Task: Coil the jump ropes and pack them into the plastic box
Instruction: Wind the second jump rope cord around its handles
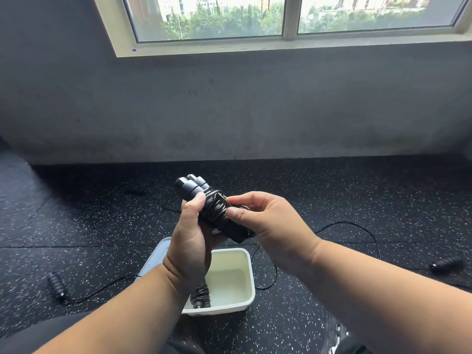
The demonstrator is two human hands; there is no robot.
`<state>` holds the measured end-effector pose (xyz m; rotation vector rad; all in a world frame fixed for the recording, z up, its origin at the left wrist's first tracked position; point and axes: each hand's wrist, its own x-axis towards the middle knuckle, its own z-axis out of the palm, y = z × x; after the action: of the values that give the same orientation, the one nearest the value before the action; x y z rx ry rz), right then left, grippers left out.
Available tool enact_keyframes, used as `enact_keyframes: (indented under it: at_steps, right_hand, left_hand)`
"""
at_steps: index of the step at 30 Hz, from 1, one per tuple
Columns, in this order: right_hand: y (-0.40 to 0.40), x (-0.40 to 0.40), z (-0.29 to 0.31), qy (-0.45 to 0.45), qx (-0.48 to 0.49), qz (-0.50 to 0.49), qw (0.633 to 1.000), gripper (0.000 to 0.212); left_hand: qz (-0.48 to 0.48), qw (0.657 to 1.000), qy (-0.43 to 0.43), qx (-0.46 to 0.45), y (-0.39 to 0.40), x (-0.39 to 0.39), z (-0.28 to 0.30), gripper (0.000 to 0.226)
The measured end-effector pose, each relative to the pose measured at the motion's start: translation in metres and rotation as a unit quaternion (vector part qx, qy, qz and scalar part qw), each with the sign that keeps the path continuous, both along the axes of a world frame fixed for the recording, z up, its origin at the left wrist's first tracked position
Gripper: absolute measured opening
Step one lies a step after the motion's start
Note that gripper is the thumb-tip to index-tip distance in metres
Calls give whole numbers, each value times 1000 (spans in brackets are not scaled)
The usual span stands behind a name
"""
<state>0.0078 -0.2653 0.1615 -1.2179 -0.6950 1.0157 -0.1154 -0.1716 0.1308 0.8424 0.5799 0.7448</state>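
Observation:
My left hand (190, 241) grips a black jump rope bundle (212, 210), two handles side by side with cord wound tightly round them. My right hand (268, 223) pinches the cord at the bundle's right side. Both hands hold it in the air above a white plastic box (246, 272) on the floor. Inside the box lies another coiled jump rope (200, 296), partly hidden by my left forearm. A third, uncoiled rope lies on the floor, one handle (57, 284) at the left, the other handle (445, 264) at the right, its thin cord (357, 226) looping behind the box.
The box's lid (155, 254) leans at its left side. The floor (102, 226) is black speckled rubber, ending at a dark grey wall (229, 111) under a window. My dark-clothed legs show at the bottom edge.

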Motion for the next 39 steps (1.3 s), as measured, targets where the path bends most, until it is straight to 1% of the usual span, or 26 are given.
enact_keyframes:
  at_steps: [2,3,7,11,16,18,21,22,26,28,32,34,35,36,37,38,39]
  right_hand:
    - [-1,2,2,14,0,2,1000,19]
    - [-1,3,2,19,-1,3,1000,19]
    - [-2,1,2,34,7,0,999,18]
    - [-2,1,2,41,18,15,999,22]
    - [-5,-1,-1,68,29,37,997,25]
    - [-4,-5,-2,84,43,31,995,26]
    - [-1,-10,-4,100,45,41,993,35]
    - [-2,-11,-3,101,38,53,993,34]
    - [-5,-7,2,124,21,84,988,27]
    - [-6,-6,4,126,26,74,989,24]
    - [-4,-4,2,115,39,16,992,16]
    - [-4,-2,0,109,42,-4,993,15]
    - [-4,-1,0,109,44,-9,993,15]
    - [-3,0,-1,109,49,-10,993,15]
    - [-3,1,-1,110,55,-10,992,15]
    - [-2,1,-1,114,61,-10,992,14]
    - [-2,1,-2,118,67,-10,991,13]
  left_hand:
    - [-12,1000,2,16,0,-1,4,90]
    - [-22,1000,0,22,0,-2,6,91]
    - [-58,998,-18,31,0,-6,11,88]
    - [-64,997,-37,24,5,-8,12,89]
    - [-55,998,-25,14,8,-11,17,91]
    - [-61,997,-36,2,7,-11,17,82]
    - [-95,994,-60,1,3,-10,18,45]
    - [-99,993,-56,12,3,-10,18,44]
    - [-71,994,16,84,14,-9,14,64]
    - [-59,988,59,130,16,-8,12,72]
    - [7,973,124,196,9,-8,15,73]
    - [60,945,171,273,7,-7,15,80]
    - [101,920,198,323,7,-9,15,78]
    - [144,882,227,388,8,-12,14,70]
    - [178,827,257,467,8,-14,15,61]
    - [196,762,289,545,9,-15,16,52]
    - [201,704,315,604,8,-17,19,45]
